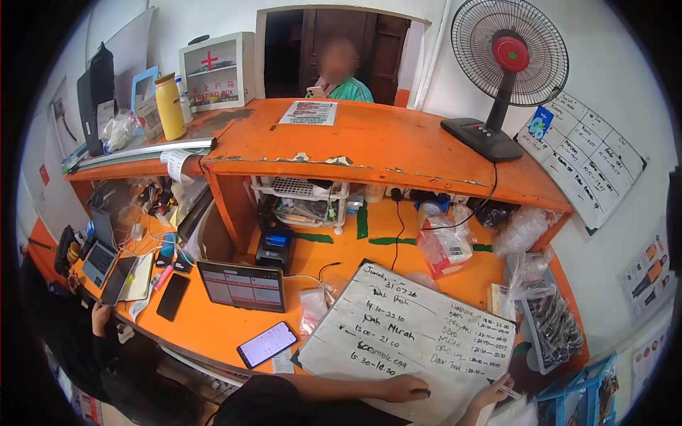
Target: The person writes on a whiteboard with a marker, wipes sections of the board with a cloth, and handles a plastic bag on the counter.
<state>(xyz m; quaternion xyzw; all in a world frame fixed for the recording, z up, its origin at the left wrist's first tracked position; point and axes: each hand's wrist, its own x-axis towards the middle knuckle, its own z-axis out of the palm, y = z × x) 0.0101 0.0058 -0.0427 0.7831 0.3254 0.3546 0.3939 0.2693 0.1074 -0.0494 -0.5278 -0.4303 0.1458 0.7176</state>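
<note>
My left hand (406,388) rests on the lower part of a whiteboard (419,319) with handwritten times; its fingers are curled, with a small dark thing at the fingertips that I cannot make out. At the board's lower right corner, my right hand (490,396) is closed around something pale and slim, too small to name. The board lies tilted against the orange desk's front edge. Left of it are a lit phone (267,344) and a paper slip (283,361).
A tablet (242,286) stands on the desk (213,330), before a black printer (275,248). A co-worker's hand (101,316) holds a dark phone at left. Another person (352,89) stands behind the counter. A grey basket (543,341) sits right, above a blue crate (579,397).
</note>
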